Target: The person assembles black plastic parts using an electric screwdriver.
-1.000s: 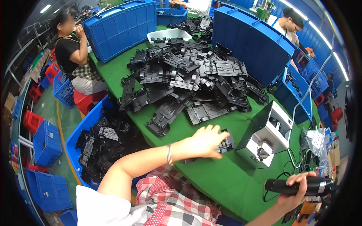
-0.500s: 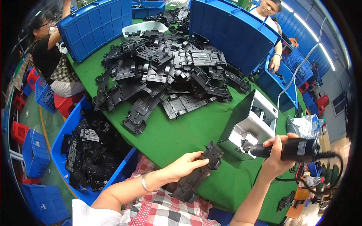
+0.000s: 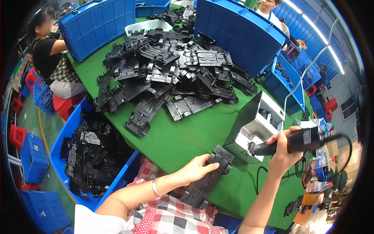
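Observation:
My left hand (image 3: pixel 198 170) grips a black plastic toy-car chassis (image 3: pixel 205 182) by its upper left edge, thumb on top. The chassis slants over the front edge of the green table, above my checked apron. My right hand (image 3: pixel 286 154) is wrapped round a black corded electric screwdriver (image 3: pixel 306 139), which lies nearly level and points left. Its tip is at the front opening of a silver-and-black boxy machine (image 3: pixel 242 134), apparently a screw feeder; whether it touches or carries a screw is too small to tell.
A heap of black chassis (image 3: pixel 156 74) covers the table's far middle. Blue crates (image 3: pixel 237 35) stand behind it. Another blue bin (image 3: pixel 134 160) full of black parts sits at my left. Two co-workers are across the table. The screwdriver's cable (image 3: pixel 348 142) loops at the right.
The chassis has turned in my left hand, showing more of its face. The screwdriver has shifted slightly up and left at the machine. The right co-worker's hand has left the blue bin.

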`<control>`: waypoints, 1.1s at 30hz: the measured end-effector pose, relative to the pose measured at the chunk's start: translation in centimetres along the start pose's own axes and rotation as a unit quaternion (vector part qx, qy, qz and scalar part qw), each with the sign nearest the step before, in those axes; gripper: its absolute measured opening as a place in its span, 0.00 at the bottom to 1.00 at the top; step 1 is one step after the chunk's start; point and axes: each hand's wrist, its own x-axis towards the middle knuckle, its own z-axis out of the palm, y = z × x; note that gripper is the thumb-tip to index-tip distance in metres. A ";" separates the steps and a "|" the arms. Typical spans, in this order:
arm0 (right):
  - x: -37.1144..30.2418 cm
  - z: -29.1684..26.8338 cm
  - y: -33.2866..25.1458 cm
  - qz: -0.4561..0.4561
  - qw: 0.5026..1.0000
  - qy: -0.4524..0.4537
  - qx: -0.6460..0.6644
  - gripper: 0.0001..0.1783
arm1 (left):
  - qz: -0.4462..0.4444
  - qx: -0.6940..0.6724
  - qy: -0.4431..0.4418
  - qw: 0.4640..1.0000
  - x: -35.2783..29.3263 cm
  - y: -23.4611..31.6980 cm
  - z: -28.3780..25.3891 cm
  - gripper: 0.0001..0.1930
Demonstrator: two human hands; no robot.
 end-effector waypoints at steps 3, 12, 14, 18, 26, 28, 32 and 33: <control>1.2 -0.3 0.3 0.079 0.995 -0.009 0.059 0.14 | 0.009 -0.028 0.007 1.000 0.2 -0.4 0.1 0.18; -4.8 0.9 -0.3 0.028 0.984 -0.020 0.174 0.16 | 0.010 -0.008 0.009 1.000 0.0 0.3 -0.1 0.15; -5.2 1.1 -0.2 0.029 0.984 -0.024 0.172 0.16 | 0.012 -0.008 0.011 1.000 -0.1 0.5 -0.1 0.15; -5.6 1.0 0.3 0.038 0.985 -0.027 0.169 0.18 | 0.015 -0.007 0.013 1.000 0.1 0.0 -0.1 0.15; -6.4 1.4 0.7 0.028 0.984 -0.048 0.168 0.19 | 0.021 -0.010 0.018 1.000 0.2 -0.2 -0.1 0.17; -6.1 1.3 0.3 0.015 0.985 -0.036 0.170 0.19 | 0.020 -0.017 0.014 1.000 0.1 0.1 0.0 0.17; -3.7 0.7 -1.0 -0.054 0.985 0.042 0.157 0.18 | 0.030 -0.024 0.001 0.999 0.1 0.0 0.0 0.17; -2.4 0.4 -1.1 -0.096 0.980 0.062 0.165 0.15 | 0.030 -0.023 0.003 0.999 0.1 0.0 -0.2 0.17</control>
